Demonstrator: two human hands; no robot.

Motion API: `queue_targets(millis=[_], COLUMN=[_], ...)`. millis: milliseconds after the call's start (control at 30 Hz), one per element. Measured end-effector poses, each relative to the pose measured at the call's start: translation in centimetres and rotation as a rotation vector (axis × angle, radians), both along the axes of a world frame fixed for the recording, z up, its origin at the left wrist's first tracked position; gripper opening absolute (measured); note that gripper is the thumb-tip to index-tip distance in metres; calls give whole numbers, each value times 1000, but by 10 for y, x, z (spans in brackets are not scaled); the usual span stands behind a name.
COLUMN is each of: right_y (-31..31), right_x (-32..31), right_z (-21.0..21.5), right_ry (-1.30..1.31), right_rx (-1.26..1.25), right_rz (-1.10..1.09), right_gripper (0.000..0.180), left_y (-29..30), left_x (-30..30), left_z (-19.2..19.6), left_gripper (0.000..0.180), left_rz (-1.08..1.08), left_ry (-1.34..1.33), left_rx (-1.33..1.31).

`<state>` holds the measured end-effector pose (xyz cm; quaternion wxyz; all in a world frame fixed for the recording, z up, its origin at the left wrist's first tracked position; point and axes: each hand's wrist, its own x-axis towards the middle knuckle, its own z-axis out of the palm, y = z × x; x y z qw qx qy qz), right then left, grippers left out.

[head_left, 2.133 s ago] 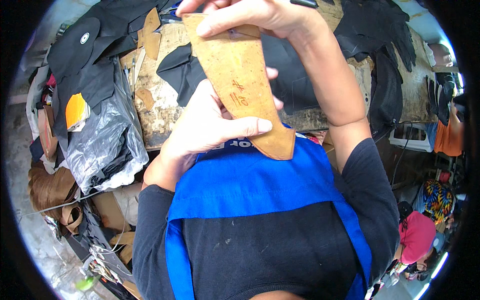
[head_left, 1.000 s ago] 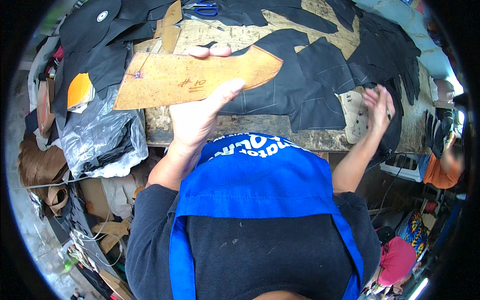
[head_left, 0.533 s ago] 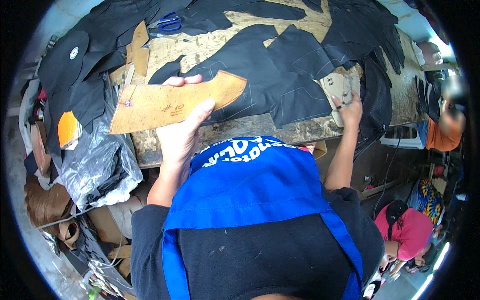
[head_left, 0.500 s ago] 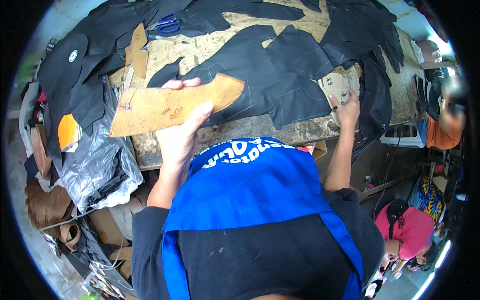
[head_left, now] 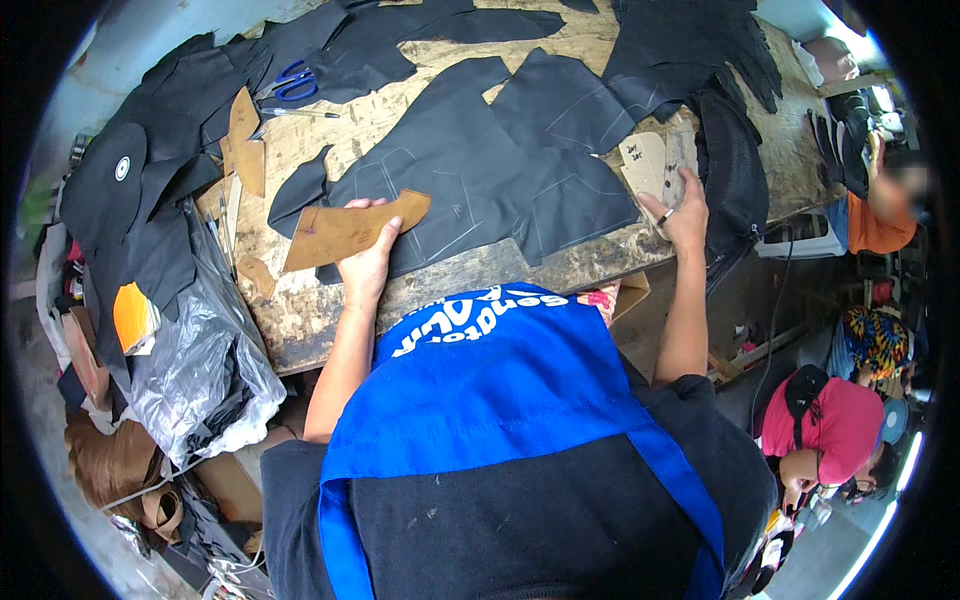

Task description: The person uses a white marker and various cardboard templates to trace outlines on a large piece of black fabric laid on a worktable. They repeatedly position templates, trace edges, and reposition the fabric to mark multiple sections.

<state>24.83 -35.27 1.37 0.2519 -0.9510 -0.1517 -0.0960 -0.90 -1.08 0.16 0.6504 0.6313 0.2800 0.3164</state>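
Note:
In my left hand (head_left: 368, 262) is a tan curved template (head_left: 335, 232), gripped along its near edge with the thumb on top. It is over the left part of a black leather sheet (head_left: 440, 150) marked with pale outlines. My right hand (head_left: 686, 218) is at the table's right side, thumb and forefinger apart, touching cardboard templates. One is cream with dark marks (head_left: 643, 160); beside it lies a greyer, worn one (head_left: 681, 158). A dark band shows on a finger of that hand; the other fingertips are hidden.
Blue-handled scissors (head_left: 295, 82), a pen (head_left: 302, 113) and tan template pieces (head_left: 246, 150) lie at the far left of the wooden table (head_left: 310, 330). Black leather (head_left: 690, 45) covers the far right. A plastic bag (head_left: 215, 350) hangs at the left edge. Other people (head_left: 820, 425) are at right.
The tan template in my left hand has moved down and away from me, toward the leather. My right hand stays by the cardboard templates. The view has shifted slightly.

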Motion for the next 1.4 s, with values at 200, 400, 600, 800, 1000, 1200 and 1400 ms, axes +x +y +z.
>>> queue_targets(millis=[200, 400, 600, 800, 1000, 1200, 1400], right_y=[-20, -47, -60, 3, 90, 208, 238], right_x=[32, 75, 66, 11, -29, -136, -154], right_z=[8, 36, 69, 16, 50, 58, 28], right_ry=[34, -87, -283, -10, -14, 653, 505], right_rx=[61, 25, 25, -408, 105, 397, 397], right_rz=[44, 70, -86, 199, 197, 1178, 1205], right_gripper=[64, 36, 36, 30, 30, 34, 21], left_y=[8, 10, 9, 10, -6, -27, 29], left_x=[-5, -5, -5, -4, -24, -45, -112], left_z=[-7, -9, -11, -6, 19, 46, 57], left_gripper=[43, 43, 44, 45, 48, 52, 55], left_rz=[43, 62, 44, 73, -14, -27, 233], left_ry=[-26, -40, -45, -61, -46, 28, 296], left_rx=[54, 2, 4, -70, -151, -67, 222])
